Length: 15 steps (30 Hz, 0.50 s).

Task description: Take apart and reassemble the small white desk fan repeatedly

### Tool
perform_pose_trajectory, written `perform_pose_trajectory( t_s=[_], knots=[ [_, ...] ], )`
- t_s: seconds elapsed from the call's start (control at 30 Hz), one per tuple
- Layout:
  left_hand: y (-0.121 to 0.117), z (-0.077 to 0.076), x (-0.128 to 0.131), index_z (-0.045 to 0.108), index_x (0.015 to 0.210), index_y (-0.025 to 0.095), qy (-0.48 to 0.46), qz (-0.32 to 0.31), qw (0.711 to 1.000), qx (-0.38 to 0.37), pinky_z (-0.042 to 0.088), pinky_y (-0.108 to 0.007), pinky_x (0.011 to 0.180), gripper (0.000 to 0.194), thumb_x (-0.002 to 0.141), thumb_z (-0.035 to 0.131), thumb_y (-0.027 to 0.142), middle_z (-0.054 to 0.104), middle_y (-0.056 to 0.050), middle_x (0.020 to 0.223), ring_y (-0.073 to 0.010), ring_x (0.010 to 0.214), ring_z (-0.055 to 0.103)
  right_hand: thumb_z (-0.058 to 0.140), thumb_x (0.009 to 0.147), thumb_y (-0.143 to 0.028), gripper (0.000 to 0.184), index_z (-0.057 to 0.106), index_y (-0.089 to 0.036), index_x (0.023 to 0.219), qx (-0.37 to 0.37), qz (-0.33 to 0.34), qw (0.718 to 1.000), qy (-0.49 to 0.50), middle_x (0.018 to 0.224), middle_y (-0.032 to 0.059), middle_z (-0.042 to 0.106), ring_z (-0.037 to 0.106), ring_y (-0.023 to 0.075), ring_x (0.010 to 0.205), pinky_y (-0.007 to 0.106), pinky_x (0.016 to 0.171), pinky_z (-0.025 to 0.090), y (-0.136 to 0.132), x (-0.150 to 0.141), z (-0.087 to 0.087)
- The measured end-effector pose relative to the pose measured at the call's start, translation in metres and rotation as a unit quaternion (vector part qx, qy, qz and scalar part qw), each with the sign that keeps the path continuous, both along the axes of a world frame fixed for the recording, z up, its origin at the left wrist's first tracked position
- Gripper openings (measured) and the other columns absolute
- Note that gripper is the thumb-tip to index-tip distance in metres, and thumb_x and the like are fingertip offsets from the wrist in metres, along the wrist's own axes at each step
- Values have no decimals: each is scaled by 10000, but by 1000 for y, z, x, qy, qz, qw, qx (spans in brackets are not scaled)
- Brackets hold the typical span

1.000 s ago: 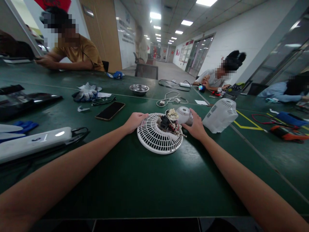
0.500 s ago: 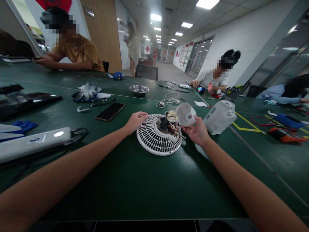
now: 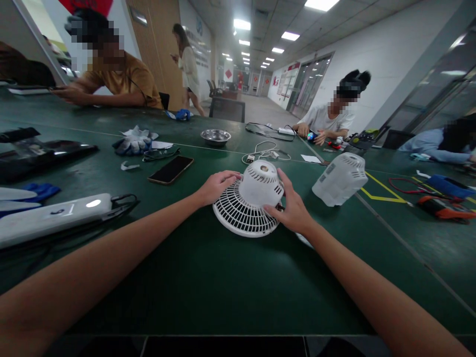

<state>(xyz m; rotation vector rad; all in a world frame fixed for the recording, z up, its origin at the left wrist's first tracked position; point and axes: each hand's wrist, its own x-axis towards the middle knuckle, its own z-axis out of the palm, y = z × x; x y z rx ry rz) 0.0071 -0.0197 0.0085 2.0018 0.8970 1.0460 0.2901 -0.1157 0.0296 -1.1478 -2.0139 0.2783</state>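
Observation:
A round white fan grille [image 3: 238,215] lies on the green table in front of me. Over its middle sits a white motor cover [image 3: 260,184] with vent slots, and the motor beneath is hidden by it. My right hand [image 3: 292,206] is wrapped round the cover's right side, thumb at the front and fingers behind. My left hand [image 3: 220,187] rests at the grille's upper left edge, close to the cover; its fingers reach out over the rim, and I cannot make out whether they pinch it.
A white plastic housing [image 3: 340,179] stands to the right. Behind the fan are a white cable [image 3: 266,151] and a metal bowl [image 3: 215,137]. A phone [image 3: 171,169], gloves [image 3: 136,140] and a white device [image 3: 59,218] lie left. An orange tool [image 3: 444,207] lies far right. People sit across the table.
My right hand has turned the motor cover over and brought it left onto the motor, which is now hidden. My left hand has shifted slightly right along the grille.

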Motion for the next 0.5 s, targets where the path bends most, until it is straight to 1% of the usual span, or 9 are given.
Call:
perform_pose_trajectory(
  t_s=[0.07,0.17,0.23,0.3,0.37,0.43,0.5],
  knots=[
    [-5,6,0,741,1223,247,25,-2,999,24,405,-427,1111,367,996,524,437,715,-91,1308,-294,1251,613,838,787,-470,1027,256,-372,1627,-5,1,1000,-6,1650,116,414,550,418,1366,677,1104,491,1,-1,-1],
    [-12,18,-1,654,1365,238,76,-33,995,60,407,-450,1080,481,994,509,506,707,-107,1264,-317,1202,604,837,787,-471,996,290,-363,1613,-18,7,1000,18,1598,116,486,606,396,1304,651,1064,537,2,4,1],
    [-15,26,-1,617,1416,221,104,-59,989,85,411,-467,1048,574,958,554,562,701,-124,1213,-333,1135,603,841,781,-488,1007,293,-352,1615,-24,21,999,18,1587,119,501,611,396,1299,652,1075,528,2,7,4],
    [-19,31,1,676,1342,218,120,-73,985,98,402,-480,1042,618,857,689,600,697,-135,1167,-348,1087,597,840,778,-514,1004,307,-348,1613,-24,36,999,9,1603,115,486,570,410,1351,666,1110,493,0,10,6],
    [-24,35,6,745,1210,229,120,-84,985,92,387,-494,1062,604,727,826,582,696,-140,1164,-367,1098,590,815,799,-543,953,341,-345,1601,-29,47,998,7,1603,107,489,542,411,1382,667,1122,481,-2,10,9],
    [-29,39,11,774,1117,240,107,-99,987,68,382,-507,1081,579,635,901,534,704,-135,1176,-380,1137,588,771,830,-583,872,393,-329,1573,-45,55,997,16,1553,111,543,584,392,1330,639,1080,521,-5,10,11],
    [-33,42,15,785,1034,241,49,-82,995,14,400,-509,1078,564,546,952,470,729,-122,1134,-379,1135,610,732,854,-613,794,449,-300,1527,-57,58,996,24,1446,120,628,652,357,1215,589,1005,571,-7,8,13]
  ],
)
